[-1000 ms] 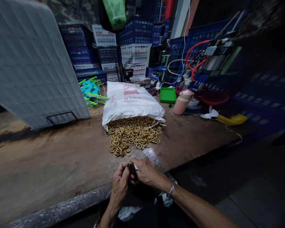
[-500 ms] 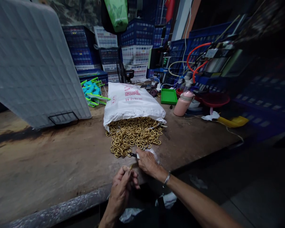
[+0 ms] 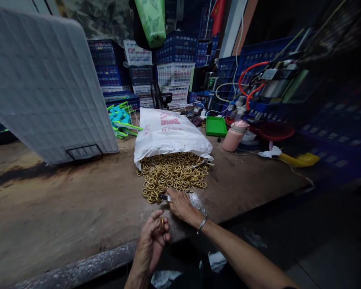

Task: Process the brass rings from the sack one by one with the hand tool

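Observation:
My left hand (image 3: 153,237) is closed, with a brass-coloured ring (image 3: 161,224) between thumb and fingers, just off the table's front edge. In my right hand (image 3: 180,204) is a slim tool (image 3: 169,198) with a dark tip and a white body; its exact kind is unclear. The tool's tip points left at the near edge of a heap of brass-coloured rings (image 3: 174,174). This heap spills from the mouth of a white woven sack (image 3: 171,136) with red print, lying on its side. A bit of clear plastic (image 3: 197,200) lies beside my right hand.
The brown table (image 3: 63,216) has a plastic-wrapped front edge. A large whitish panel (image 3: 54,88) stands at the left, near blue-green hangers (image 3: 120,118). On the right are a green tray (image 3: 215,126), a pink bottle (image 3: 234,136) and a yellow scoop-like piece (image 3: 301,159). Crates are stacked behind.
My right hand has shifted slightly left with the tool, to the heap's near edge. My left hand has turned and opened somewhat, showing the ring more plainly. The view has tilted up slightly.

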Available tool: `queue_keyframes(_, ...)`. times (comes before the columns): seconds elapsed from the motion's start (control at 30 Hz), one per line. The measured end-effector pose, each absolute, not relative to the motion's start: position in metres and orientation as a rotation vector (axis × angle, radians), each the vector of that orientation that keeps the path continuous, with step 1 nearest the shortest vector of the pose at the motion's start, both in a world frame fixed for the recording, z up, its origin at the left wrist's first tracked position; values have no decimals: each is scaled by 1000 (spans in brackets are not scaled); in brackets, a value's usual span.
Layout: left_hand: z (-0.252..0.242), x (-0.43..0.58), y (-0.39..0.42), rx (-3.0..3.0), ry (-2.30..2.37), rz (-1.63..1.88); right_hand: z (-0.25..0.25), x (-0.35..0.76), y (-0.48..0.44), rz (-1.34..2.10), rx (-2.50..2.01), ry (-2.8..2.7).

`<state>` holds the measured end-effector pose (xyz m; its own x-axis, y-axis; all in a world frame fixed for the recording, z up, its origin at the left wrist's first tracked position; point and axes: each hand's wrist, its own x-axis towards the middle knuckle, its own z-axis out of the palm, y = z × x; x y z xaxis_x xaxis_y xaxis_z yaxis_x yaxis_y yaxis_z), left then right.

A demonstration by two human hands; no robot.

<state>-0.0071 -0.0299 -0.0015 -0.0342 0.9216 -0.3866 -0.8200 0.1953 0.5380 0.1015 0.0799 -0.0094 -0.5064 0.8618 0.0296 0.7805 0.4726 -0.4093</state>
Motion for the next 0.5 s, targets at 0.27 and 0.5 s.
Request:
queue_keyframes(0.27,-3,-6,-20,156,948,1464,11,108,63,1459,-1092,-1773)
queue_keyframes(0.5,-4,1,-15,383,1074,1498,25,107,43,1998,-934,-1421)
